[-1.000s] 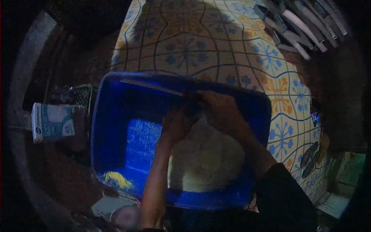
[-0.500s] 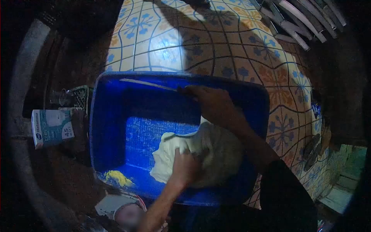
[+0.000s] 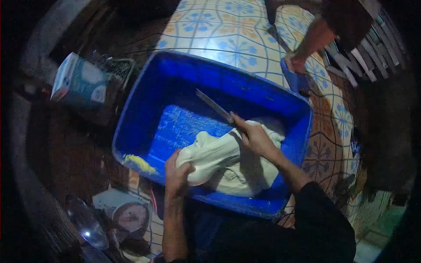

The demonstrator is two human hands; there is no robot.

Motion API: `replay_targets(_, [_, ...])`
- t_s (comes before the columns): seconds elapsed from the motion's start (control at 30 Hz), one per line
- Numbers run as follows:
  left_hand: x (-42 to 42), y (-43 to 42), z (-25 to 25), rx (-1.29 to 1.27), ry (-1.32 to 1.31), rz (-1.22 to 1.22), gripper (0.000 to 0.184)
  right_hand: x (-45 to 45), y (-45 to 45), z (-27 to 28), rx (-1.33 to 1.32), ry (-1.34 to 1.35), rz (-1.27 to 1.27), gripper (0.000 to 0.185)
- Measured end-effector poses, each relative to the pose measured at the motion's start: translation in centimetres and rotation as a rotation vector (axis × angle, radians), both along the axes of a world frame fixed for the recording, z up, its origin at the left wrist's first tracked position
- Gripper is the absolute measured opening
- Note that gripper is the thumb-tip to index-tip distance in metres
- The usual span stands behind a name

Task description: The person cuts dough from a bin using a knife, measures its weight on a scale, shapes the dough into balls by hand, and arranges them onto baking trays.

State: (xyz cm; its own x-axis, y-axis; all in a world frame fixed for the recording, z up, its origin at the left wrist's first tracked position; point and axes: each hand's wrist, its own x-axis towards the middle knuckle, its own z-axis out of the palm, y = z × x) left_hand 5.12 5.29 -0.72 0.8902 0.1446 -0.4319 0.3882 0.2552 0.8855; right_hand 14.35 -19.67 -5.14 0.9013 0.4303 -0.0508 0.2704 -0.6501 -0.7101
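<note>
A large pale mass of dough (image 3: 215, 153) lies in a deep blue plastic tub (image 3: 171, 65). My left hand (image 3: 177, 173) is closed round the dough's left end, thumb on top, and the dough stretches in folds toward the right. Over the dough's upper right part is my right hand (image 3: 255, 136), wrapped round the handle of a knife (image 3: 213, 105). Its long blade points up and left across the tub. A yellow lump of what looks like butter or margarine (image 3: 139, 163) sticks to the tub's lower left corner.
A white and teal box (image 3: 81, 83) stands at the left beside a wire basket (image 3: 120, 70). A dial scale (image 3: 131, 217) is at lower left, near a shiny metal object (image 3: 87, 225). Another person's leg (image 3: 313, 41) is on the tiled floor (image 3: 210, 30), near stacked slats (image 3: 368, 57).
My left hand has moved left and pulled a stretch of dough with it. The knife has come lower, toward the dough. The view has turned, and a person's leg has appeared at upper right.
</note>
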Motion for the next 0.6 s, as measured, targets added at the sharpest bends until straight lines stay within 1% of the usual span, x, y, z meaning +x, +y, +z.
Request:
replay_targets(0.03, [-0.3, 0.2, -0.7, -0.133, 0.002, 0.057, 0.043, -2.7, 0.3, 0.9, -0.087, 0.140, 0.018, 0.058])
replay_targets(0.07, [-0.2, 0.3, -0.3, -0.131, -0.012, 0.069, 0.043, -5.6, 0.2, 2.2, -0.174, 0.278, 0.026, 0.059])
replay_targets(0.13, [0.7, 0.4, 0.5, -0.264, 0.060, 0.175, 0.043, -11.2, -0.8, 3.7, -0.054, 0.359, -0.065, 0.060])
replay_targets(0.17, [0.8, 1.2, -0.7, -0.282, 0.019, 0.166, 0.041, -13.4, -1.5, 3.8, -0.059, 0.348, -0.071, 0.060])
replay_targets(0.2, [1.0, 0.7, 0.6, -0.290, 0.010, 0.161, 0.041, -15.2, -2.1, 3.8, 0.006, 0.311, -0.076, 0.058])
replay_targets(0.23, [0.9, 0.0, 3.1, -0.269, -0.004, 0.162, 0.040, -16.1, -2.5, 3.8, 0.073, 0.276, -0.080, 0.057])
replay_targets(0.27, [0.8, -0.4, 4.6, -0.241, -0.011, 0.154, 0.039, -15.7, -1.6, 3.0, 0.075, 0.274, -0.093, 0.057])
replay_targets(0.3, [0.5, -0.7, 4.4, -0.093, -0.101, 0.087, 0.039, -14.2, 0.4, 1.3, 0.104, 0.281, -0.116, 0.056])
replay_targets(0.33, [0.4, -1.0, 5.2, -0.099, -0.108, 0.078, 0.039, -12.4, 2.3, -0.4, 0.128, 0.283, -0.132, 0.055])
replay_targets(0.4, [-0.2, -0.8, 8.9, -0.029, -0.192, 0.181, 0.038, -8.7, 6.1, -3.5, 0.276, 0.051, -0.012, 0.051])
replay_targets(0.43, [-0.2, -0.2, 11.2, -0.026, -0.250, 0.207, 0.039, -9.3, 6.3, -2.3, 0.284, 0.050, -0.002, 0.051])
replay_targets(0.47, [-0.2, 0.7, 13.3, -0.017, -0.311, 0.245, 0.040, -10.2, 6.0, 0.0, 0.211, 0.290, 0.023, 0.050])
replay_targets(0.5, [-0.2, 2.4, 14.4, 0.026, -0.348, 0.225, 0.041, -10.8, 5.6, 2.0, 0.123, 0.521, 0.063, 0.049])
replay_targets(0.53, [-0.5, 2.6, 15.2, 0.037, -0.370, 0.276, 0.041, -12.4, 3.6, 2.5, 0.260, 0.533, 0.112, 0.049])
replay_targets(0.57, [-0.8, 3.4, 16.1, 0.132, -0.396, 0.273, 0.042, -13.3, 2.5, 3.0, 0.398, 0.552, 0.171, 0.048])
replay_targets(0.6, [-1.4, 4.0, 17.1, 0.230, -0.412, 0.272, 0.042, -12.7, 2.1, 5.3, 0.285, 0.710, 0.266, 0.048])
